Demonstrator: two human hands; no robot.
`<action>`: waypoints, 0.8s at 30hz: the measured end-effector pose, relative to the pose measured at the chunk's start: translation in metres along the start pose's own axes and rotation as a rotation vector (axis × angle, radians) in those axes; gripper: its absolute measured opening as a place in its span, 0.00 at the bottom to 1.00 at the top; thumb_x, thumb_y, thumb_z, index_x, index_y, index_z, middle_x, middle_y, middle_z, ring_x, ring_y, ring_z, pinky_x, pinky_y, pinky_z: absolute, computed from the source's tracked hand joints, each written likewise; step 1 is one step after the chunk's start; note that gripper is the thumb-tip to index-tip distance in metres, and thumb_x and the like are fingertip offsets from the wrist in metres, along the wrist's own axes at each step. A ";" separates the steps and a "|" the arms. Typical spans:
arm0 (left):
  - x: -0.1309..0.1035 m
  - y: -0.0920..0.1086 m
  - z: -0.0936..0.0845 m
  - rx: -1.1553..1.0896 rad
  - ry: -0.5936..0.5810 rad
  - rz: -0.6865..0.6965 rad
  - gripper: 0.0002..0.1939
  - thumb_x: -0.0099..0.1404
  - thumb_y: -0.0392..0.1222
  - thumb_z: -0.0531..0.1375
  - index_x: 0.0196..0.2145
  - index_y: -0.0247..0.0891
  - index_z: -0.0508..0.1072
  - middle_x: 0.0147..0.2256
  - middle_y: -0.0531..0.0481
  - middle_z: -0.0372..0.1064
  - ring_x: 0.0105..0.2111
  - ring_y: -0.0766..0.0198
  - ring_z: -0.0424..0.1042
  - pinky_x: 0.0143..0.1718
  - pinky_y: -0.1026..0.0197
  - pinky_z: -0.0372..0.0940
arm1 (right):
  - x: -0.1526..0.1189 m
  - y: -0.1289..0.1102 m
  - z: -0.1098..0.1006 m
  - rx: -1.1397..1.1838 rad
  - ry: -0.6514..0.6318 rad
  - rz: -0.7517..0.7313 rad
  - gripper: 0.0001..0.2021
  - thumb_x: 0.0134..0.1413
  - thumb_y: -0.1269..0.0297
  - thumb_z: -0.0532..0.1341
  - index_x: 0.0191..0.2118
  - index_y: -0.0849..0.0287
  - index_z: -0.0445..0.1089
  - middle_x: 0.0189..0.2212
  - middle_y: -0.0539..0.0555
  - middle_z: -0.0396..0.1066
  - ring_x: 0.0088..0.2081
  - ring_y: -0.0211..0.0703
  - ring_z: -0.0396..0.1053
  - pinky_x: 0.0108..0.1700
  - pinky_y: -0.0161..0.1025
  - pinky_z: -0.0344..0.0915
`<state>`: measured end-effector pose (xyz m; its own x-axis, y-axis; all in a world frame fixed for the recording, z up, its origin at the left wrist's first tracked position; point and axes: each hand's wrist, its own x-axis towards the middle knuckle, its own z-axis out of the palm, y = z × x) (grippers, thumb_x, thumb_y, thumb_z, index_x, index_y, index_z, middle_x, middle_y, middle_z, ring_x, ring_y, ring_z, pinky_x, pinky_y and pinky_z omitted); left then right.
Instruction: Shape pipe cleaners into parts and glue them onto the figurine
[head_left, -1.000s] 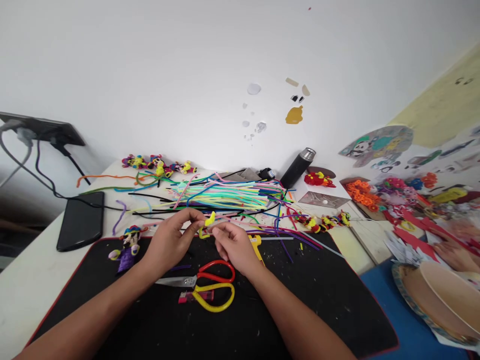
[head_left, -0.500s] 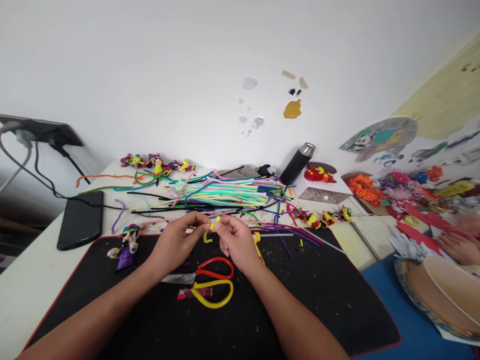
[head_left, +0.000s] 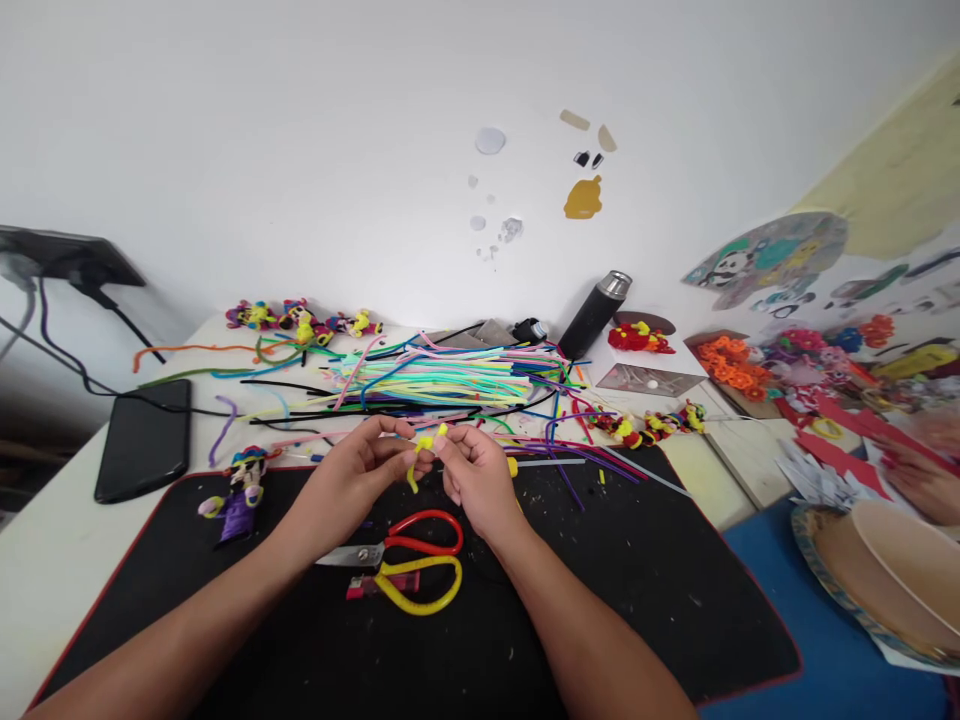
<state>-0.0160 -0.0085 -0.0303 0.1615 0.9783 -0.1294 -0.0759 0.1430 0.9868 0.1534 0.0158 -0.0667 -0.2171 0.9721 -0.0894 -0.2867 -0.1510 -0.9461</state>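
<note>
Between my hands is a short, bent yellow pipe cleaner (head_left: pixel 425 443), its tail hanging down below my left fingers. My left hand (head_left: pixel 360 472) pinches it from the left with thumb and forefinger. My right hand (head_left: pixel 480 478) is closed on its other end, fingertips close to the left ones. Below them on the black mat (head_left: pixel 630 600) lie scissors (head_left: pixel 420 563) with one red and one yellow handle. A pink lighter (head_left: pixel 382 584) is partly under the scissors. Behind my right hand a yellow tool (head_left: pixel 513 467) shows only in part.
Loose pipe cleaners (head_left: pixel 450 375) are heaped along the wall. A purple-dressed pipe-cleaner doll (head_left: pixel 238 500) lies at left, near a black phone (head_left: pixel 145 440). A black thermos (head_left: pixel 596 315) and a white box (head_left: pixel 649 370) stand at the back. Another person's hand (head_left: pixel 919 480) is at far right.
The yellow pipe cleaner has turned in my fingers, and its tail now hangs lower and straighter. My hands stay close together. The whole view has shifted slightly.
</note>
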 end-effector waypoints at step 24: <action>-0.001 0.014 -0.019 0.842 -0.003 0.629 0.08 0.71 0.41 0.60 0.36 0.42 0.80 0.37 0.47 0.75 0.37 0.60 0.74 0.37 0.62 0.65 | -0.008 0.002 0.003 -0.094 -0.134 0.057 0.18 0.56 0.46 0.68 0.32 0.55 0.66 0.14 0.38 0.56 0.12 0.30 0.50 0.16 0.30 0.45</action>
<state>-0.0359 -0.0042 -0.0183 0.3333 0.8395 0.4292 0.5617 -0.5424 0.6247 0.1516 0.0068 -0.0672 -0.3552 0.9286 -0.1077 -0.1832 -0.1821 -0.9661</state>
